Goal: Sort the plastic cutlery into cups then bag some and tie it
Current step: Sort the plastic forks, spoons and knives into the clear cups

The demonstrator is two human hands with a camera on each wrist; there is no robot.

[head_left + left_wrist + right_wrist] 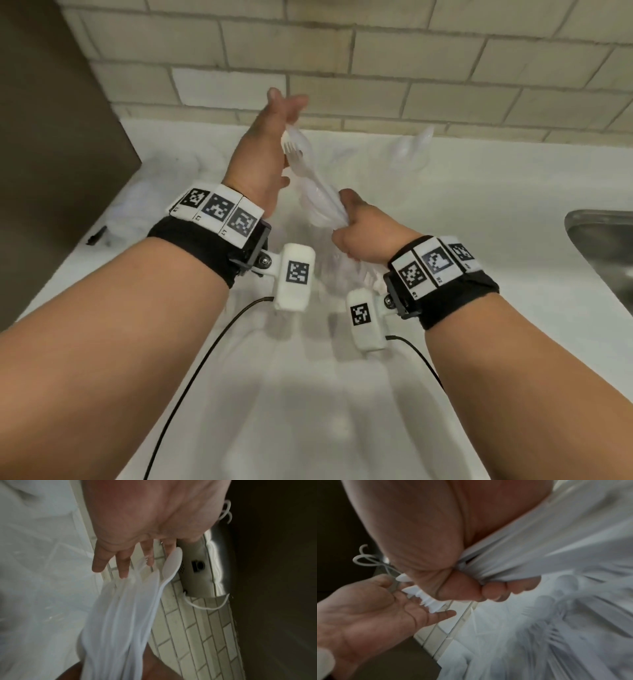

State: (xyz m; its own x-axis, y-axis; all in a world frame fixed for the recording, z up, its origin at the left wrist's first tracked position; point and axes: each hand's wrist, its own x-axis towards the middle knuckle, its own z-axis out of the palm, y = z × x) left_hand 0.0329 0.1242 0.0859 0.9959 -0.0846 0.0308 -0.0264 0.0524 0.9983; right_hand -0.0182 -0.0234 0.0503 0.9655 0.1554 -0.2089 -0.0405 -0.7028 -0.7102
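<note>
My right hand (346, 219) grips a bundle of white plastic cutlery (310, 171) by the handles and holds it slanting up and to the left above the white counter (479, 212). My left hand (284, 102) is open with straight fingers, its palm against the fork and spoon heads at the top of the bundle. From the right wrist, fork tines (429, 601) touch the left palm (385, 608). A spoon (171, 562) sticks out of the bundle (120, 615) beside my left fingers (121, 566). A clear bag (556, 628) with forks and spoons in it lies under my right hand (488, 591).
Blurred clear cups with cutlery (414, 147) stand at the back right near the tiled wall (342, 51). A steel sink (603, 246) is at the right edge. A dark cabinet (51, 137) borders the counter on the left, with a small black object (96, 235) beside it.
</note>
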